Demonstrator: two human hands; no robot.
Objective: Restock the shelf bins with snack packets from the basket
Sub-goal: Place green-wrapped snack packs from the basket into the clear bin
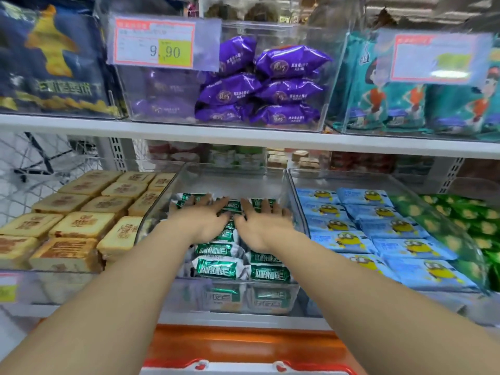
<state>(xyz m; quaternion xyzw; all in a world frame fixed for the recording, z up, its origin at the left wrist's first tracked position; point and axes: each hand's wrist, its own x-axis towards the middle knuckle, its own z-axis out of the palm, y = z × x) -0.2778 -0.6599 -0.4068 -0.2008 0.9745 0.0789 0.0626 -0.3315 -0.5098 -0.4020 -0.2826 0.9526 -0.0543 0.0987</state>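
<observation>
Head view: the white shelf board [243,136] spans the frame. Beneath it the clear middle bin [230,177] holds the green-and-white snack packets [216,267] in 2 rows, filled up to its front wall. The left hand [200,220] and right hand [263,227] lie palm-down side by side on the rear packets, fingers straight and spread, gripping nothing. I judge they are pressing the stack level inside the bin. Brown cake slabs [78,226] fill the bin to the left, blue packets [392,228] the bin to the right, and purple packets [270,85] the one above. The overhanging board limits headroom. A red-and-white rim [243,369] at the bottom edge is probably the basket; its contents are hidden.
</observation>
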